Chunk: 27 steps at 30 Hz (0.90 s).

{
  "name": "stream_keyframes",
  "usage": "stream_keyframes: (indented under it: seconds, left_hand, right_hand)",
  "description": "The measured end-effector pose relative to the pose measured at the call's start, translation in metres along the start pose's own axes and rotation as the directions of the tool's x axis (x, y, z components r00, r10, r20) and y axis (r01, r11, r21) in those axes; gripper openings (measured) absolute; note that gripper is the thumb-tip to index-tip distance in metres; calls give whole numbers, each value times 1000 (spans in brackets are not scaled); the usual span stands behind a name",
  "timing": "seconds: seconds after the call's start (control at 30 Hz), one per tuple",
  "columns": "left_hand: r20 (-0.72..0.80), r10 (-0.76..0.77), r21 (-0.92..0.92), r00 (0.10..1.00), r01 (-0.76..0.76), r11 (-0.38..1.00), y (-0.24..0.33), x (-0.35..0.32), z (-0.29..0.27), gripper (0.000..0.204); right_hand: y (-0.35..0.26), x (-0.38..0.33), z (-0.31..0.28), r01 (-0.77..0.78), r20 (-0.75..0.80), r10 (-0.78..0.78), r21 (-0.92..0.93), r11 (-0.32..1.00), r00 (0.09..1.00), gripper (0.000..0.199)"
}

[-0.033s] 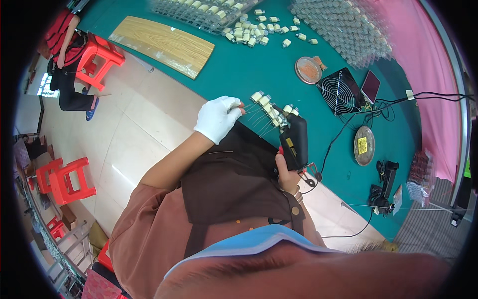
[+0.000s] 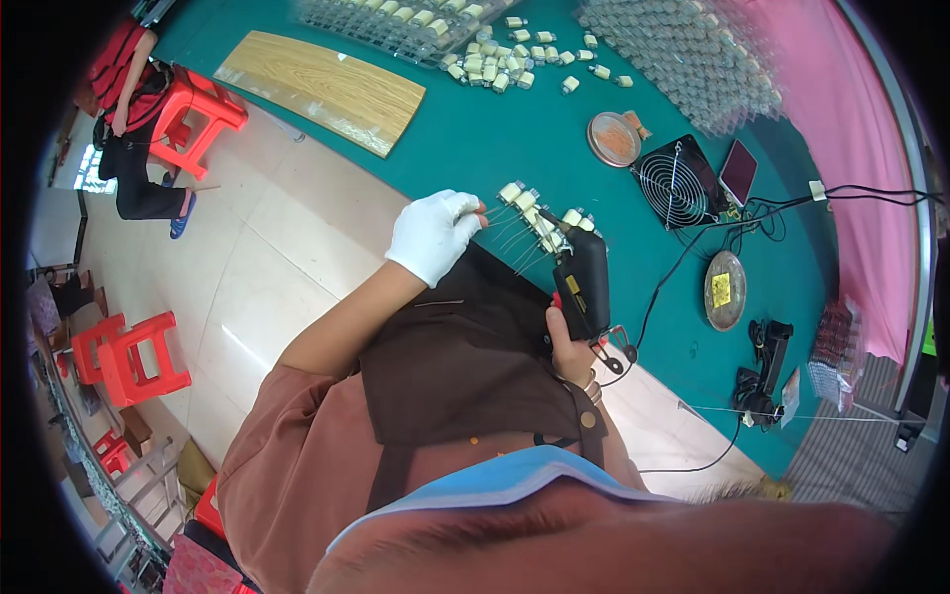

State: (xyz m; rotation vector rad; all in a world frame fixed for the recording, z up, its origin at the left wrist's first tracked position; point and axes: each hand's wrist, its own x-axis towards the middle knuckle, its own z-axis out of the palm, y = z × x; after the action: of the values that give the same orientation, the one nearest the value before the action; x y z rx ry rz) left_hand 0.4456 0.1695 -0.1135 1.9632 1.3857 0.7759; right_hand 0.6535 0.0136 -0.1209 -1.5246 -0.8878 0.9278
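Note:
My left hand (image 2: pixel 431 236), in a white glove with bare fingertips, pinches the end of a thin wire lead (image 2: pixel 498 218). That lead runs to a row of small cream-coloured blocks with metal ends (image 2: pixel 527 202) at the table's near edge. More wires trail from the row toward me. My bare right hand (image 2: pixel 570 348) grips a black glue gun (image 2: pixel 584 280), its nozzle pointing up and left over the row. The gun hides part of the row, and exactly where the nozzle tip touches is hard to make out.
On the green table (image 2: pixel 475 144) lie a wood-grain board (image 2: pixel 322 91), loose blocks (image 2: pixel 495 67), clear trays (image 2: pixel 683 59), a round dish (image 2: pixel 614 139), a fan (image 2: pixel 678 183), a phone (image 2: pixel 737 173) and an oval dish (image 2: pixel 725 297). Cables (image 2: pixel 648 312) run right. A person (image 2: pixel 129 119) is at left.
The glue gun and my right hand have shifted very slightly left. My left hand and the row of blocks look the same.

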Motion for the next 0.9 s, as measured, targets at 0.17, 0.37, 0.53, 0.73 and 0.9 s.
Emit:
stream_keyframes:
  seconds: [0.17, 0.37, 0.53, 0.73, 0.9]
  left_hand:
    - [-4, 4, 160, 1000, -4, 987, 8, 3, 7, 11]
    - [-18, -60, 126, 998, 61, 990, 9, 3, 15, 12]
    - [-54, -47, 145, 997, 54, 988, 9, 7, 16, 13]
    - [-40, -9, 153, 999, 15, 988, 5, 7, 18, 14]
    - [-30, 5, 152, 1000, 0, 988, 5, 7, 18, 16]
  right_hand:
    - [2, 5, 1, 32, 49, -22, -223, 974, 999, 32]
    - [6, 18, -5, 236, 256, -131, -437, 868, 958, 38]
    - [10, 26, -9, 261, 227, -181, -402, 878, 957, 39]
    - [21, 19, -13, 229, 232, -141, -417, 880, 963, 41]
    - [24, 21, -12, 292, 270, -185, -441, 848, 945, 42]
